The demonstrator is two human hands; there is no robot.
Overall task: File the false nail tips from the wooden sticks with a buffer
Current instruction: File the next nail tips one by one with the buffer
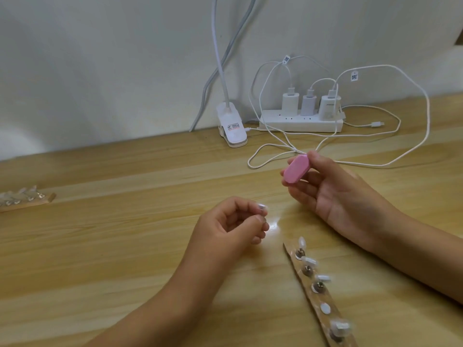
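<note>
Pinched between the thumb and curled fingertips of the left hand (230,226), a small clear false nail tip (260,207) sits over the light wooden table (125,246). Up and to its right, the right hand (338,196) lies palm-up with thumb and fingers clamped around a pink oblong buffer block (297,169), near the tip but not touching it. Just below both hands, a flat wooden stick (318,300) runs diagonally toward the lower right edge; four whitish nail tips stand on small metal mounts along it, with one bare white pad (325,308) between them. A second wooden stick (37,201) carrying clear tips lies at the far left edge, well apart. Against the wall stand a white clip lamp (231,128) and a white power strip (300,122) holding three chargers, their white cables (411,78) looping across the table.
</note>
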